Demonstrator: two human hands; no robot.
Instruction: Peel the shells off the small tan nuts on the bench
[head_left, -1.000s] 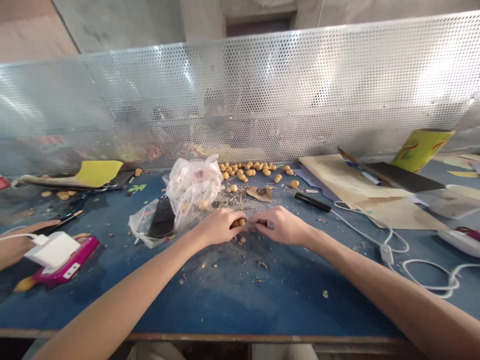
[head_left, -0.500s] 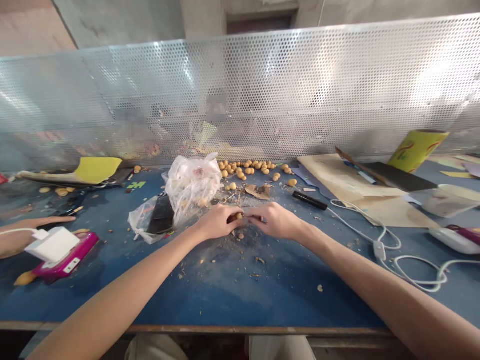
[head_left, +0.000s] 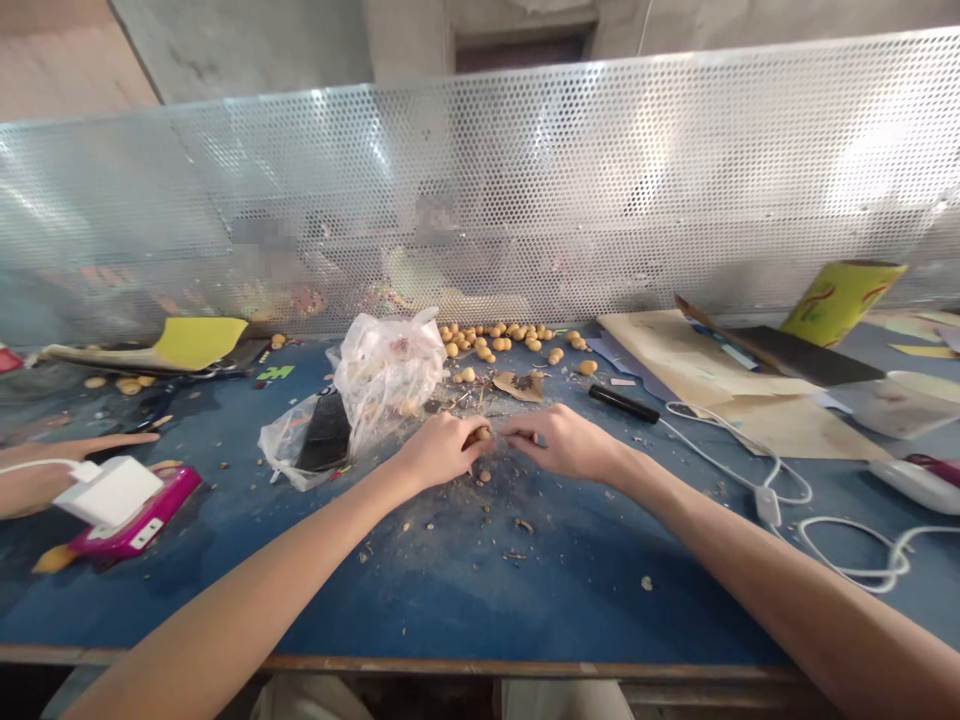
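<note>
While both hands worked on one small tan nut [head_left: 480, 435], husk crumbs [head_left: 487, 510] were all over the blue table [head_left: 480, 600].

The left hand [head_left: 439, 450] had its grip closed on the nut, fingers curled around it. The right hand [head_left: 562, 445] sat just beside it with its grip half curled, and I honestly couldn't tell if it was touching. Right behind them were a loose heap of tan nuts [head_left: 495, 335], a dried leaf [head_left: 519, 385] and a crumpled plastic bag [head_left: 386, 380], with a black marker [head_left: 622, 403] off to the right. Over at the far left, another person's hand [head_left: 75, 450] rested near a white power adapter [head_left: 109, 492] lying on a pink case [head_left: 146, 515].
</note>
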